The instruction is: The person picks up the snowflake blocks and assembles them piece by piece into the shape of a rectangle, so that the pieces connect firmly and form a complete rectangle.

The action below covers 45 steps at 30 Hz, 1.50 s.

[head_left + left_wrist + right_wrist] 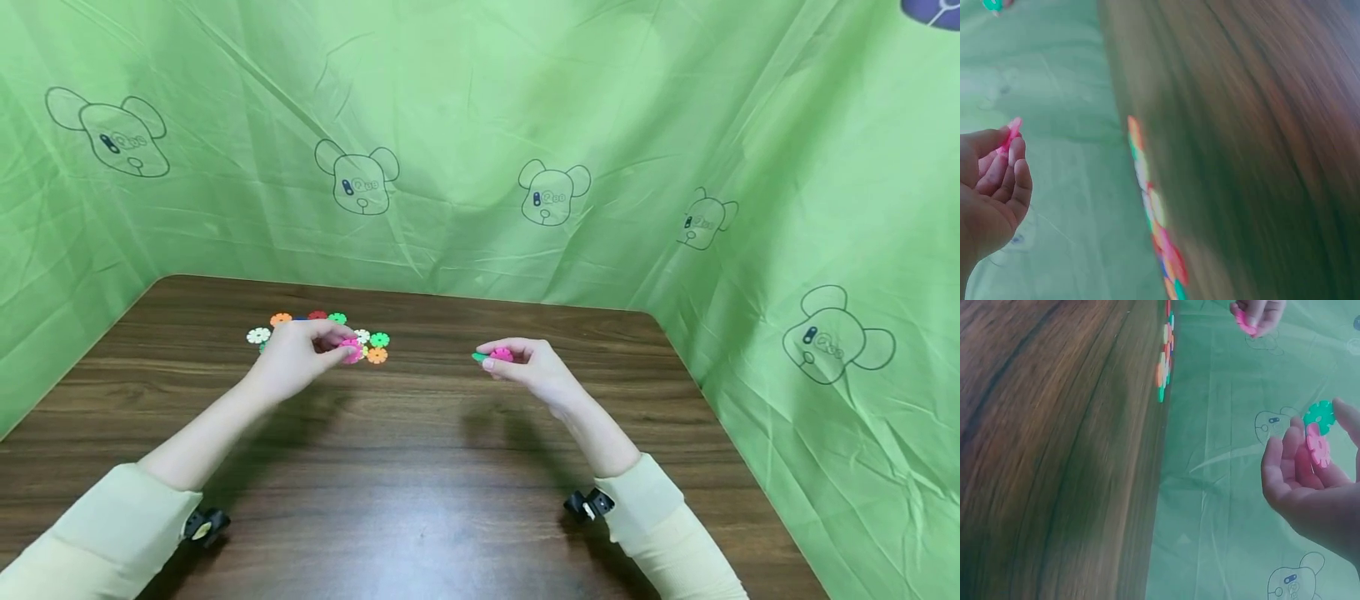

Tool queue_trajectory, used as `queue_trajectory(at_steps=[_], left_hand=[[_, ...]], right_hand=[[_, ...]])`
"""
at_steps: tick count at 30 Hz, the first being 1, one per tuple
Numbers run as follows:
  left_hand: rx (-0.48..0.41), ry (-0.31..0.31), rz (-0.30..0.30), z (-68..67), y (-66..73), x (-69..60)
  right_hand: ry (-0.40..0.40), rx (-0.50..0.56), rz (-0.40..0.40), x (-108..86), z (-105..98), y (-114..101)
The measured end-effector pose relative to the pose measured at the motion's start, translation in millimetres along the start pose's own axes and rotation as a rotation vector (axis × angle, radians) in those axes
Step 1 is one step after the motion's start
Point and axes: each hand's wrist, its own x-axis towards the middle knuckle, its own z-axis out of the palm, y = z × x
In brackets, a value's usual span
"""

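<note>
Our left hand (pixel 295 354) has its fingers pinching a pink disc (pixel 350 353), up off the worktop (pixel 420 450). Our right hand (pixel 538 367) has a green disc (pixel 1318 415) and a second pink disc (pixel 1319 450) pinched in its fingers, also raised; can't tell if they're slotted together. More discs (pixel 1167 356) lie on the worktop near our left. We'd guess a slack right thumb drops the green one, and a low left hand scatters the rest.

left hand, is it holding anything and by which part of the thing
Yes: the left hand holds a pink disc by one side, pinched between thumb and fingers; its other side sticks out.
</note>
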Motion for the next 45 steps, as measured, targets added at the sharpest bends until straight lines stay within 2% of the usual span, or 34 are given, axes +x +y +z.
queue_trajectory(at_steps=[4,10,16,22,26,29,36,45], left_hand=[[-0.067,0.032,-0.038,4.5,20.8,-0.4],[-0.178,0.034,-0.101,13.2,48.2,-0.7],[-0.265,0.033,-0.12,25.1,68.9,2.1],[-0.382,0.008,-0.151,40.2,78.4,4.3],[-0.476,-0.005,-0.213,47.7,83.3,6.2],[-0.532,-0.005,-0.237,53.1,86.2,8.0],[-0.617,0.004,-0.233,61.9,92.5,9.7],[-0.679,0.025,-0.23,68.3,94.1,8.0]], right_hand=[[-0.005,0.024,-0.022,0.1,3.8,-4.1],[-0.015,0.025,-0.043,0.5,6.6,-6.4],[-0.028,-0.013,-0.059,0.9,9.0,-5.0],[-0.049,-0.052,-0.076,2.2,11.0,-2.4],[-0.069,-0.05,-0.09,3.0,12.7,-3.4],[-0.088,-0.026,-0.094,3.4,15.1,-4.8],[-0.095,-0.002,-0.081,5.0,20.2,-3.4],[-0.105,0.024,-0.068,5.2,22.4,-1.6]])
